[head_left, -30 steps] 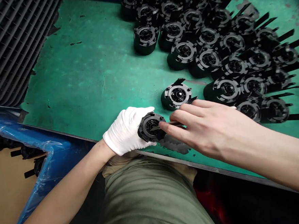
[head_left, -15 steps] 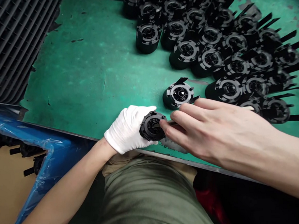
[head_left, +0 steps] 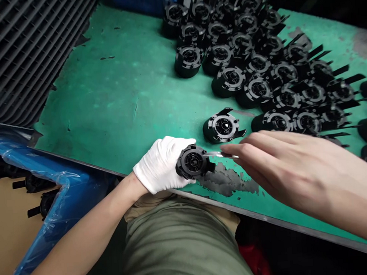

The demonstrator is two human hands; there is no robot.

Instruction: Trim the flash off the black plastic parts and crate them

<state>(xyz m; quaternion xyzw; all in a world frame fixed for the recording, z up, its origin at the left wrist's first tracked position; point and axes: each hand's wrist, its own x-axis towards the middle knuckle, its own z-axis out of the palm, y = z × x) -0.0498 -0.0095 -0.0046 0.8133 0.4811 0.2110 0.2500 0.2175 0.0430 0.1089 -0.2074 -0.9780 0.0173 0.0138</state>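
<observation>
Far left: dark ribbed panel, slats running diagonally, beside the bench edge.

Near left: blue plastic liner over a brown carton, a few black parts half hidden beneath it.

Centre: green bench, surface scuffed, a worn grey patch at the near edge.

Left hand, white glove, fingers closed around a round black plastic part, held just above the near edge of the bench, open face turned up toward the camera.

Thin metal blade, tip at the right rim of the held part.

Right hand, bare, fingers pinched together on the blade's near end; grip point largely hidden behind the fingers.

Single black part, standing alone on the bench just beyond the hands, pale ring on its top face, side tabs protruding.

Far right: rows of like black parts, closely packed, many with long flat tabs pointing right.

Step in hand, as judged: trimming or scraping at the rim of the held part with the blade. Next move, as judged: firm hold by the gloved hand, small turn of the part, blade kept angled away from the fingers.

Brands, labels, writing: none legible on parts, bench, liner or carton.
</observation>
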